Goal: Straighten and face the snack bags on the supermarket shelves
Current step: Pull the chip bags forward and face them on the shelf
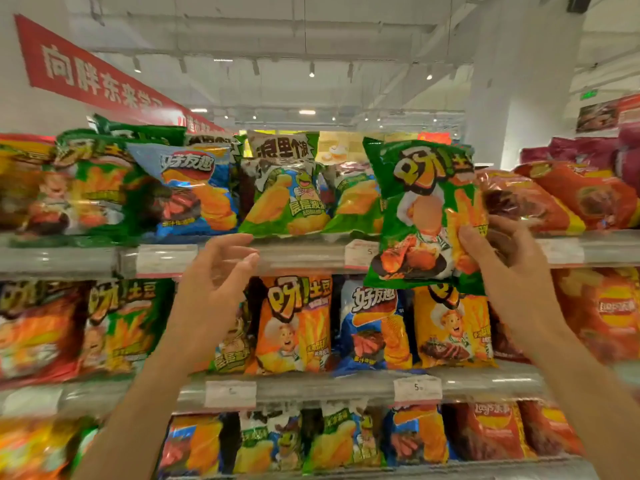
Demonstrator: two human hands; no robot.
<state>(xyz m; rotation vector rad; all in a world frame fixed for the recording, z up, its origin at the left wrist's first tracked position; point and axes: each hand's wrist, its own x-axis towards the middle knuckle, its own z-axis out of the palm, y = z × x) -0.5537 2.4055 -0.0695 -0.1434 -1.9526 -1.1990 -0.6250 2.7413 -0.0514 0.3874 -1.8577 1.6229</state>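
Right hand (498, 251) pinches green snack bag (424, 209) by its right edge, held upright in front of top shelf (304, 252). Left hand (221, 271) open, fingers loosely spread, empty, just below frog-print bag (284, 199).

We are seeing a red banner (93, 77) with white characters hanging at upper left, ceiling spotlights (311, 74) glowing, a white pillar (498, 98) standing right, a green exit sign (588, 95) showing beyond it.
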